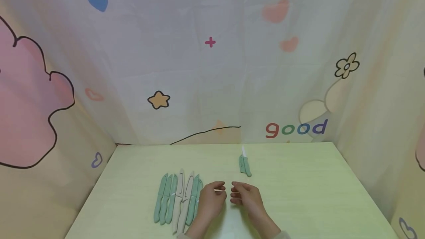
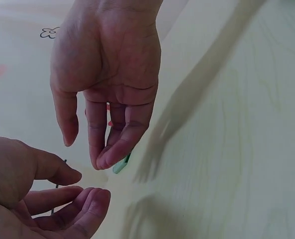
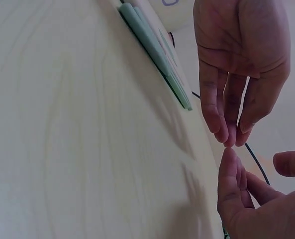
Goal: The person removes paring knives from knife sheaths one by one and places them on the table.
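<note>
Both hands hover over the table's middle, palms facing each other, fingers loosely bent and holding nothing. My left hand (image 1: pixel 212 200) is beside the right end of a row of knives and partly covers it. Across a small gap is my right hand (image 1: pixel 247 198). Beyond the right hand lies a small green-handled knife (image 1: pixel 247 167), its white blade pointing away, with a green sheath (image 1: pixel 241 163) against its left side. The left wrist view shows the right hand (image 2: pixel 112 74) above and the left hand (image 2: pixel 43 194) at lower left, fingertips close together.
Green knives (image 1: pixel 164 198) and longer white knives (image 1: pixel 180 202) lie side by side on the left part of the pale table (image 1: pixel 299 194), tips away from me. A patterned curtain (image 1: pixel 212 76) stands behind the table and along both sides.
</note>
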Available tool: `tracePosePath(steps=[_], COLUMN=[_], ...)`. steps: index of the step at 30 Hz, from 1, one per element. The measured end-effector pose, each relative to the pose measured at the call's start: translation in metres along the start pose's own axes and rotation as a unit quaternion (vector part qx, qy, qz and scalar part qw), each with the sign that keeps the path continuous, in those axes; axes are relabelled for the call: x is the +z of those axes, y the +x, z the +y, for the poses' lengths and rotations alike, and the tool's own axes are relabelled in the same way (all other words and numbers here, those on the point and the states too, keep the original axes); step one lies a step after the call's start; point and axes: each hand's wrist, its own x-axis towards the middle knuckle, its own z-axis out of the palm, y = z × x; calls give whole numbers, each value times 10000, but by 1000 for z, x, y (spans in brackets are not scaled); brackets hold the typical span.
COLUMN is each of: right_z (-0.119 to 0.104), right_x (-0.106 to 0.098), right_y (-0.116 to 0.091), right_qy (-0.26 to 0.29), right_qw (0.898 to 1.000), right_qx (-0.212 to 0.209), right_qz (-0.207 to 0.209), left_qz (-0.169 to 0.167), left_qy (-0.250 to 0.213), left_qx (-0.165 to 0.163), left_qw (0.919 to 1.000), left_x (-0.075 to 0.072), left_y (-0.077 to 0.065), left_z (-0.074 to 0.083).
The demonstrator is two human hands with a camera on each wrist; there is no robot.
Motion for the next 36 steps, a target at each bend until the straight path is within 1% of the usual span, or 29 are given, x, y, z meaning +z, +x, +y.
tracePosePath(steps=[4,8,10,13,21,27,33,36], right_z=[3,4,5,6,10,10,11,13], right_x=[4,8,10,13,20,27,34,37], right_y=[-5,-9,-11,-14,-16,-22,-27,-30], right_qy=[163,318,385,478,581,572,507,537], right_qw=[9998,9991,9987,9979,9958,9945,9924,9908], right_qx=[85,156,172,193,268,328,375,383], right_qz=[-126,-214,-274,-399,-662,-810,-1055,-1185], left_qz=[9,-54,-132,-188,-136,70,238,311], left_qy=[-65,-167,-248,-245,-317,-75,190,220], left_qx=[-76,-81,-145,-267,-452,-471,-811,-933], left_qw=[9999,9998,9995,9992,9984,9988,9962,9949], left_x=[-5,-10,-13,-16,-27,-37,-49,-54], left_y=[-6,-10,-13,-16,-26,-36,-45,-49], left_z=[-4,-4,-4,-4,-12,-19,-21,-21])
